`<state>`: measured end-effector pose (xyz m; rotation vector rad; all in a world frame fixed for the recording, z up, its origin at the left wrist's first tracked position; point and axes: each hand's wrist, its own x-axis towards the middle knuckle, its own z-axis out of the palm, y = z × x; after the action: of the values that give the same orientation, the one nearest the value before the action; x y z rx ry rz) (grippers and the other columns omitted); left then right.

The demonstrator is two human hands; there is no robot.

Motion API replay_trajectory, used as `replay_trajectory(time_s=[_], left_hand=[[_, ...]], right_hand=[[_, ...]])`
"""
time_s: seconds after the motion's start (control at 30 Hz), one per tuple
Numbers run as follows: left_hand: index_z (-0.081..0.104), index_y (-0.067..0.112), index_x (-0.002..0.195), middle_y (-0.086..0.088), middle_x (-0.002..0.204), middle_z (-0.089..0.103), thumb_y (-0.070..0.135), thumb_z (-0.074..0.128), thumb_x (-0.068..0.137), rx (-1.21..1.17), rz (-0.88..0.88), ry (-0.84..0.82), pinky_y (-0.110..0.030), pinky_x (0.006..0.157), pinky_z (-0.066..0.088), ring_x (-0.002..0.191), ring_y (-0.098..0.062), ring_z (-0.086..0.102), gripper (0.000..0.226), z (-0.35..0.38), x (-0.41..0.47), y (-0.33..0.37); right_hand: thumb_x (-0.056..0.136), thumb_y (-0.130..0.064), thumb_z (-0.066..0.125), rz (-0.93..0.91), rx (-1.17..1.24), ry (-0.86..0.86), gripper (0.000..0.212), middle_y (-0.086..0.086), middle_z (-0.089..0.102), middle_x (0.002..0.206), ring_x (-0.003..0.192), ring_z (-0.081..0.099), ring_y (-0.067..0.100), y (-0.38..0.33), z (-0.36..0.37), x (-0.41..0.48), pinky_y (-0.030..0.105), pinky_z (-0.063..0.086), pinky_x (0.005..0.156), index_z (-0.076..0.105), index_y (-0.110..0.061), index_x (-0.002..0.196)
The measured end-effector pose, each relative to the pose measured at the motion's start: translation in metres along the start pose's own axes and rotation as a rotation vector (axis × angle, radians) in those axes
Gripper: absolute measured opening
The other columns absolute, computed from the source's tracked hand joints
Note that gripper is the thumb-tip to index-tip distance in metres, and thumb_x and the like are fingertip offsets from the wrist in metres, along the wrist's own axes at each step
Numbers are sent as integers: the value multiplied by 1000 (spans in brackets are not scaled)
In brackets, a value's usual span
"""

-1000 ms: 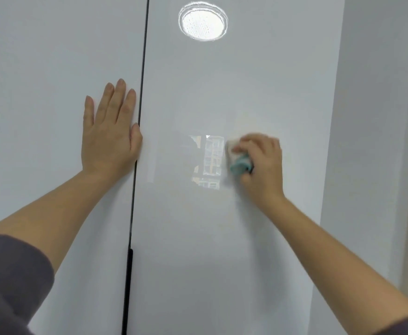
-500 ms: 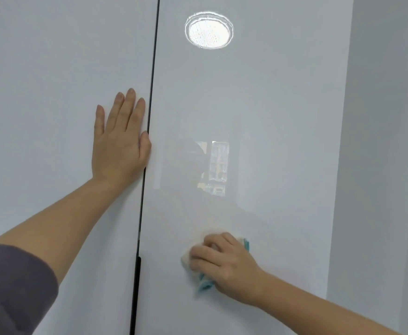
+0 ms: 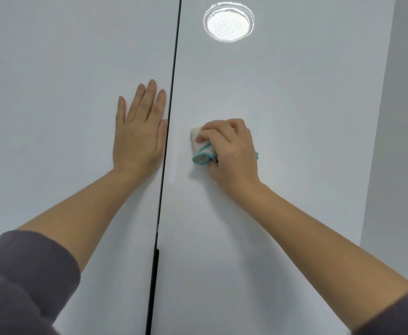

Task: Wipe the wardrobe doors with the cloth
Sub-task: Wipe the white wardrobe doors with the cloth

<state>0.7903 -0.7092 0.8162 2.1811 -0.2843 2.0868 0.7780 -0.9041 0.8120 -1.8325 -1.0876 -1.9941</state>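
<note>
Right hand (image 3: 232,153) grips cloth (image 3: 201,151) against right door (image 3: 294,105).

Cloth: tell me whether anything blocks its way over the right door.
Nothing visible does. The right hand holds the cloth on the right door; the left hand lies flat on the left door.

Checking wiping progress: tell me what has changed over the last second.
The right hand, gripping the cloth, swept down the right door, then back up, ending nearer the gap. The left hand stayed flat on the left door.
</note>
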Motion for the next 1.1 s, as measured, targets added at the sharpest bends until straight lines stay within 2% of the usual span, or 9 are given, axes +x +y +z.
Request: replay_trajectory(time_s=[0.17, 0.33, 0.47, 0.6, 0.7, 0.8, 0.93, 1.03, 1.1], left_hand=[[29, 12, 153, -6, 162, 20, 23, 26, 104, -17, 6, 19, -47, 121, 4, 150, -22, 14, 50, 0, 0, -1], [27, 10, 153, -6, 162, 18, 23, 24, 104, 11, 8, 13, -48, 122, 4, 151, -23, 13, 50, 0, 0, 0], [26, 10, 153, -7, 162, 18, 23, 24, 104, 26, 5, 7, -48, 122, 5, 151, -23, 13, 50, 1, 0, 0], [25, 10, 154, -7, 163, 17, 21, 25, 105, 19, 9, 1, -47, 122, 3, 151, -23, 12, 50, 0, -1, 1], [25, 10, 153, -7, 162, 18, 21, 26, 105, 17, 9, 8, -48, 122, 4, 150, -24, 13, 50, 1, -1, 1], [27, 10, 153, -7, 162, 19, 20, 27, 105, 4, 7, 14, -48, 121, 5, 150, -24, 14, 50, 1, -2, -1], [26, 9, 153, -8, 162, 19, 21, 25, 105, -3, 12, 7, -49, 121, 6, 150, -24, 14, 50, 2, -1, -2], [26, 9, 153, -9, 162, 19, 20, 24, 104, 0, 12, -3, -51, 121, 6, 150, -25, 14, 50, 1, 0, -2], [25, 9, 153, -9, 162, 18, 21, 23, 104, -14, 10, -23, -51, 121, 6, 150, -26, 13, 51, 0, -1, -2]], right_hand=[[92, 1, 53, -312, 73, -182, 23, 1, 70, 101, 85, 51, 27, -38, 10, -86, 37, 44, 68, 71, -11, 86], [87, 8, 52, -539, 60, -393, 28, -1, 67, 98, 84, 54, 27, -43, 1, -123, 34, 43, 68, 70, -13, 90], [97, -10, 53, -334, 45, -330, 29, -1, 68, 90, 73, 56, 22, -22, -2, -60, 31, 44, 66, 69, -30, 83], [76, 4, 57, -115, -66, -58, 21, -1, 70, 99, 82, 54, 32, 6, -4, 8, 42, 45, 67, 70, -9, 86], [71, 3, 63, -55, -52, -46, 24, -2, 69, 102, 90, 49, 29, -1, -2, -9, 37, 42, 73, 71, -9, 89], [79, 3, 67, -168, 13, -145, 24, 2, 70, 107, 91, 51, 30, -16, -7, -77, 37, 45, 75, 69, -12, 97], [100, -9, 50, -448, 56, -453, 16, -1, 67, 115, 95, 52, 26, -31, -30, -174, 35, 46, 78, 58, -17, 111], [97, -5, 52, -573, -1, -575, 18, -2, 64, 115, 93, 56, 25, -28, -40, -180, 34, 46, 77, 58, -17, 109], [95, -2, 53, -505, -48, -536, 21, -2, 65, 116, 95, 56, 25, -16, -41, -155, 34, 46, 78, 59, -18, 107]])
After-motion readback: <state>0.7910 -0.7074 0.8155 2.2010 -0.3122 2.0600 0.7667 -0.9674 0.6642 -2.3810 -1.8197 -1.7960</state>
